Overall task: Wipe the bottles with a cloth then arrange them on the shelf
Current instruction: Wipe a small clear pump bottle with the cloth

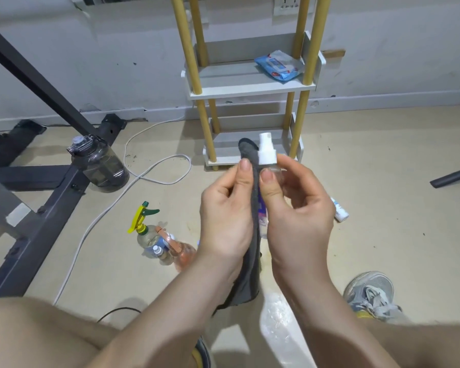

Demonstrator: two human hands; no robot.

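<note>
bottle [267, 155] upright in right hand [295, 208] grip, left hand [227, 216] pressing cloth [251, 251] against it.

Wipes packet [278, 65]: blue and white, lying flat, a little crumpled, at upper centre-right.
Metal frame [37, 224]: black, bolted beams spreading over the floor at left.
White cable [190, 166]: looping once on the floor, then trailing towards the near left.
Black cable [117, 312]: arching low at bottom centre.
Wall socket [290, 5]: sitting at the top edge, partly cut off.
Dark tube [454, 176]: lying at the right edge.
Sneaker [369, 296]: grey, laced, resting at lower right.
Clear sheet [276, 314]: possibly a plastic bag, glinting on the floor.
</note>
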